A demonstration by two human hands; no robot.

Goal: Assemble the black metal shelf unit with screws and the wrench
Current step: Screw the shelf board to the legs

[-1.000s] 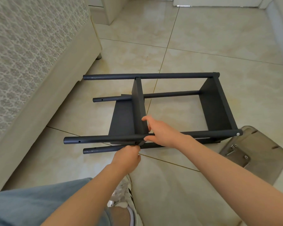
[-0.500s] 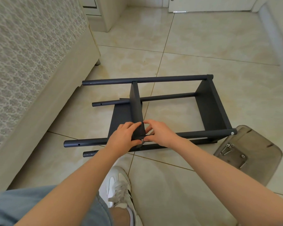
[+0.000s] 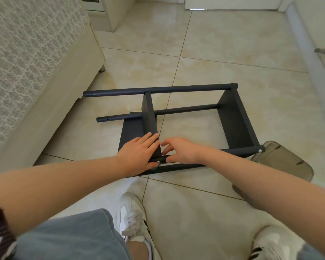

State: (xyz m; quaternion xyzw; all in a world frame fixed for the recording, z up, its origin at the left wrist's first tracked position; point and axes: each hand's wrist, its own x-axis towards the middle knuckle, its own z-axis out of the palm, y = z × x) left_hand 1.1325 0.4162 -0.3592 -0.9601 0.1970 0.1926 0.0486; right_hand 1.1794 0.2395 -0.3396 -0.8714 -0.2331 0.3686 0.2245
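Screw (image 3: 158, 162) in near pole (image 3: 238, 150), axis left-right | left hand (image 3: 137, 155) flat on shelf panel (image 3: 148, 113), nearest | right hand (image 3: 182, 152) loose-fingered, empty, just right

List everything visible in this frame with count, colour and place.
shelf unit: one, black, on its side on the floor, centre
poles: four, black, horizontal
screws: two visible, silver, on the near pole
tray: one, grey-brown, floor right of the shelf unit
bed: one, cream, patterned cover, left
floor: beige tiles
shoes: two, white with black stripes, bottom
shorts: one, grey-blue, bottom left
left hand: one, fingers flat on the middle panel
right hand: one, resting on the near pole
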